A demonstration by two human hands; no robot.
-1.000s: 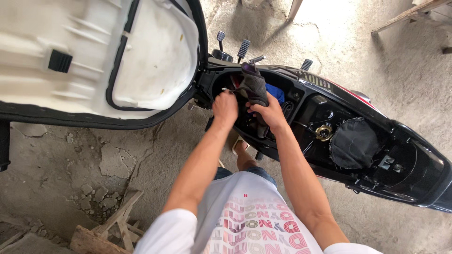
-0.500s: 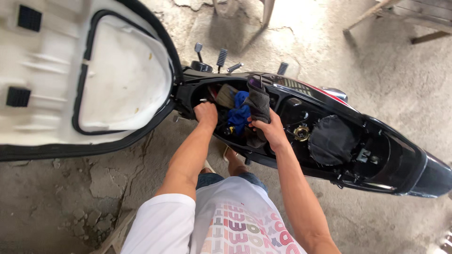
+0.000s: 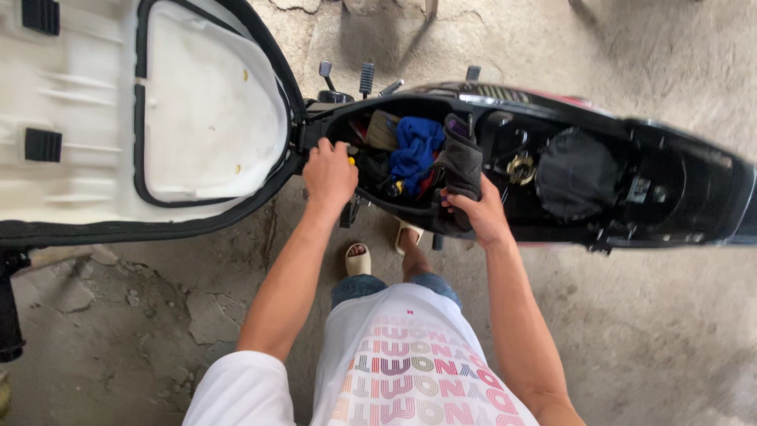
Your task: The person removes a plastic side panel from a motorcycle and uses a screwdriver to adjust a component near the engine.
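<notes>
1. Cracked concrete floor [image 3: 158,308] lies under a scooter with its seat [image 3: 205,102] tipped up, baring the storage compartment [image 3: 371,170].
2. At that compartment's right edge the right hand [image 3: 477,213] has its fingers closed on a dark grey cloth [image 3: 461,162]: soft, light, limp, best gripped in a bunch.
3. Left hand [image 3: 330,175] rests curled on the compartment's left rim, by the seat hinge.
4. Inside lies a blue rag [image 3: 416,150].
</notes>
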